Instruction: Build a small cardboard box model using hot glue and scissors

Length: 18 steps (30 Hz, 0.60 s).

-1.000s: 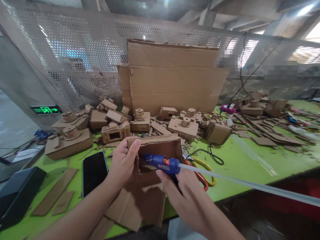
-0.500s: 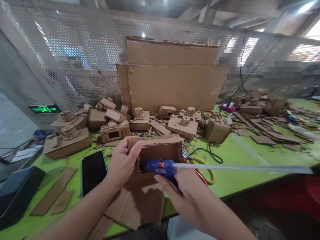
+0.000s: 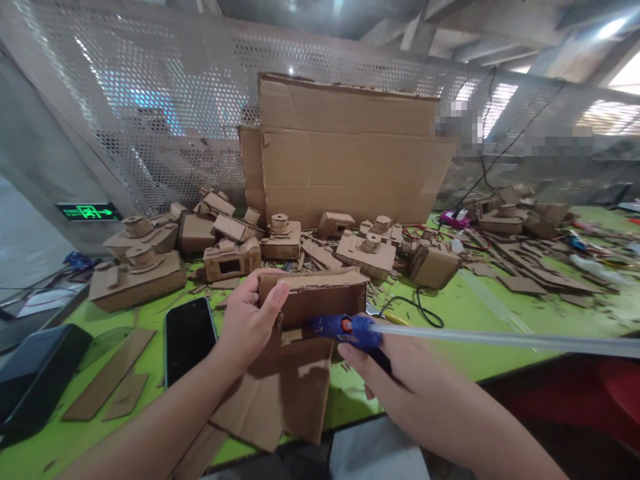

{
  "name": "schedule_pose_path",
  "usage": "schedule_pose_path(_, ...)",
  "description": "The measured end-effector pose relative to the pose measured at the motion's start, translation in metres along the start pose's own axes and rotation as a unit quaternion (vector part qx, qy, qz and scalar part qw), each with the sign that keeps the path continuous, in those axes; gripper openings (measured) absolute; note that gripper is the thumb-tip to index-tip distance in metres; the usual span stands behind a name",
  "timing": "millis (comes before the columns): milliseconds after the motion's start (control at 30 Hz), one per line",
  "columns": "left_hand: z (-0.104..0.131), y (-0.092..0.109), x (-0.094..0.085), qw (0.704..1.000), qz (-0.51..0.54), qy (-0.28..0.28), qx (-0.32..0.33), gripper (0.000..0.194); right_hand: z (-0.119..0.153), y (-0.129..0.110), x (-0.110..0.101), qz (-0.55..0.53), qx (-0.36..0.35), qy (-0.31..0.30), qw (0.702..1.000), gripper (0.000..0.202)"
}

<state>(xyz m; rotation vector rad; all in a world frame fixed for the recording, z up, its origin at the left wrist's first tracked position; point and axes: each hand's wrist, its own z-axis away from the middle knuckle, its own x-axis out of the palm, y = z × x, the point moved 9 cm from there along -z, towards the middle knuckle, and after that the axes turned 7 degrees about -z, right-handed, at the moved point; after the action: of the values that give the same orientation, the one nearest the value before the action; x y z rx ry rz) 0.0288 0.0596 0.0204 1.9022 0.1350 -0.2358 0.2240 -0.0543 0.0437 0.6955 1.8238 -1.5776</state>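
Note:
My left hand [image 3: 253, 317] grips the left end of an open cardboard box [image 3: 320, 283], thumb on its near side and fingers behind. In my right hand [image 3: 385, 363] is a blue hot glue gun [image 3: 345, 328], its front end inside the box and its nozzle tip hidden there. A long clear glue stick [image 3: 480, 335] sticks out of the gun's back toward the right. Beneath the box, a cardboard sheet [image 3: 295, 400] lies at the table's near edge. Scissors with a yellow handle [image 3: 397, 321] lie partly hidden behind my right hand.
On the green table [image 3: 480, 360], a phone [image 3: 189, 340] and cardboard strips [image 3: 111, 373] lie to the left. Several cardboard camera models [image 3: 367, 253] stand along the back before a large cardboard panel [image 3: 345, 153]. A black cable [image 3: 423, 310] curls at right; cardboard scraps [image 3: 540, 260] lie beyond.
My right hand has moved the glue gun to the right within the box opening, and more of the box's lower edge shows. My left hand keeps its grip on the box.

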Motion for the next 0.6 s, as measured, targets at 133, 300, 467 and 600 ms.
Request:
schedule_pose_path(133,0.0,0.0,0.002,1.0,-0.001,-0.012,0.01,0.037,-0.005,-0.013,0.006,-0.051,-0.029,-0.009,0.998,0.033)
schedule_pose_path(300,0.0,-0.002,0.0,1.0,0.014,-0.003,0.0,0.042,-0.017,-0.018,0.017,-0.029,-0.042,-0.001,0.999,0.036)
schedule_pose_path(467,0.001,0.004,0.0,0.999,-0.026,-0.003,0.021,0.04,-0.02,-0.013,0.017,0.066,-0.035,0.015,0.997,0.042)
schedule_pose_path(600,0.001,0.007,0.001,0.998,-0.044,-0.004,0.035,0.038,-0.019,-0.007,0.01,0.097,-0.025,0.022,0.995,0.042)
